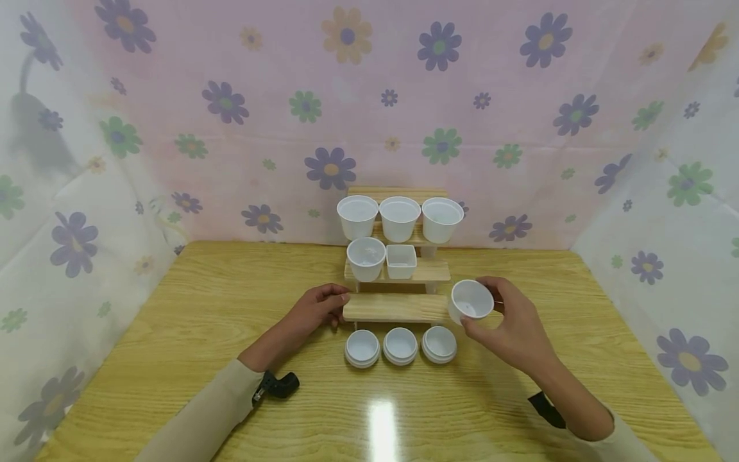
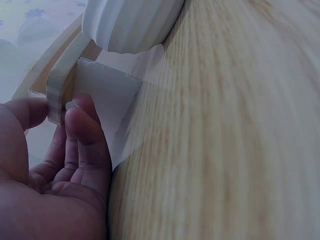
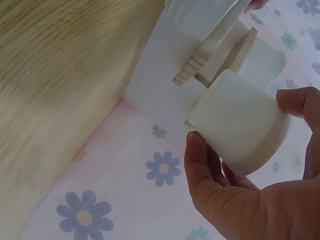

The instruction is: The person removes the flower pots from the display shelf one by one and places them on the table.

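Observation:
My right hand (image 1: 516,330) grips a white round cup (image 1: 472,300) by its side, beside the right end of the lowest wooden step (image 1: 397,308) of a small tiered stand. In the right wrist view, the thumb and fingers wrap the smooth wall of this cup (image 3: 240,122), which is tilted. At the other end of the step, my left hand (image 1: 314,311) pinches the board's edge. The left wrist view shows thumb and fingertips on either side of the board end (image 2: 56,95). No cup stands on that lowest step.
Three white round cups (image 1: 399,218) line the upper tier. A round cup (image 1: 366,258) and a square cup (image 1: 401,260) stand on the middle step. Three low white pots (image 1: 400,346) sit on the wooden table (image 1: 277,423) before the stand. Flowered cloth (image 1: 369,128) hangs behind.

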Tool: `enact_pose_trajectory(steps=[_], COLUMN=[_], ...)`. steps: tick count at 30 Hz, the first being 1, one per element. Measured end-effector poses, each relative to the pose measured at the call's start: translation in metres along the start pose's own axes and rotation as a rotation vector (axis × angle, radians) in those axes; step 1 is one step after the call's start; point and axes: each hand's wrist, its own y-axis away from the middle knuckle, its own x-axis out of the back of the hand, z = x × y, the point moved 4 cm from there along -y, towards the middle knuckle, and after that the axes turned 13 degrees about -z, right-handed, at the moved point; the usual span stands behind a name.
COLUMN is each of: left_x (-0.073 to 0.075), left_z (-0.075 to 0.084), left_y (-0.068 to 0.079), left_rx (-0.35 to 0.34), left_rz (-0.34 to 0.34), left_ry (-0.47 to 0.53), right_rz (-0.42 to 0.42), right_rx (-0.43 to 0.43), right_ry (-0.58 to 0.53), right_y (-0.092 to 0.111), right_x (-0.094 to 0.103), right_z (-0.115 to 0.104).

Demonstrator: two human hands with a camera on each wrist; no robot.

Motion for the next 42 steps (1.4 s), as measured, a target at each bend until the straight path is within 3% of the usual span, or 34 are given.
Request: enact_pose_trajectory(steps=[28,42], left_x=[0.000,0.002], left_z=[-0.001,-0.002], left_y=[0.000,-0.001], left_rx=[0.000,0.001], left_rz=[-0.011,-0.011], left_ry=[-0.014,-0.009], right_rz=[-0.135,-0.228], right_rx=[-0.087,-0.086], right_ry=[0.038,0.045], right_y=[0.017,0.021], right_x=[0.003,0.001], right_z=[0.017,0.023])
